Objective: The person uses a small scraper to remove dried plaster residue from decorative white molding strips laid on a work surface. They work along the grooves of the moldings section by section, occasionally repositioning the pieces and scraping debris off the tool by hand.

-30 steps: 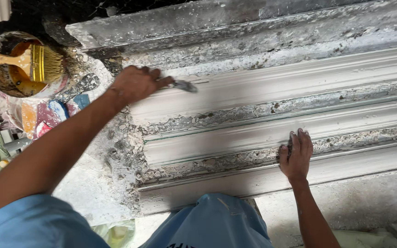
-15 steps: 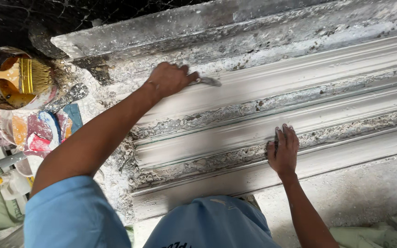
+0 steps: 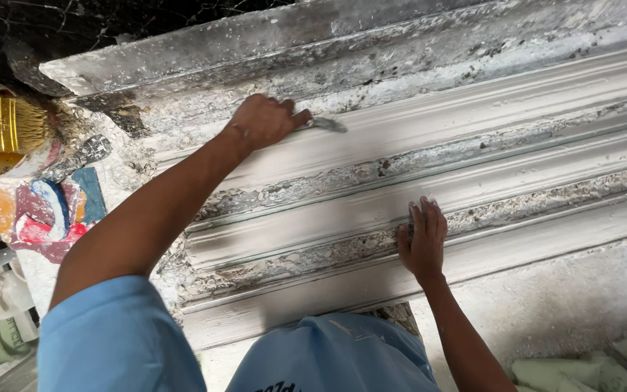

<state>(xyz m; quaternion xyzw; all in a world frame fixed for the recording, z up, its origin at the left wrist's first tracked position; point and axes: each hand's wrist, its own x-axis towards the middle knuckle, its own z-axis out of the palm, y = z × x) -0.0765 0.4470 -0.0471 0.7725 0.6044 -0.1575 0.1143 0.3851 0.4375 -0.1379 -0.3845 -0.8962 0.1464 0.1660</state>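
Left hand (image 3: pixel 263 120) gripping scraper (image 3: pixel 326 124), slid further right along moulding (image 3: pixel 473 189) (blade on upper ridge). Right hand (image 3: pixel 422 236) stays flat, open, pressing lower ridge.

**Camera Placement: Single Head-Worn View**

One view only; no second view, so nothing is shared between cameras. The camera sits on the person's head and looks steeply down over the blue-sleeved shoulders, which fill the frame edge from 6 to 8 o'clock. It faces a long white moulded cornice (image 3: pixel 429 181) that runs across the frame from 8 o'clock up toward 2 o'clock. The view is near: within arm's reach, with the left hand (image 3: pixel 264 120) at 11 o'clock of centre and the right hand (image 3: pixel 422 239) at 4 o'clock. A bowl with a brush (image 3: pixel 5 131) marks the 9 o'clock edge.
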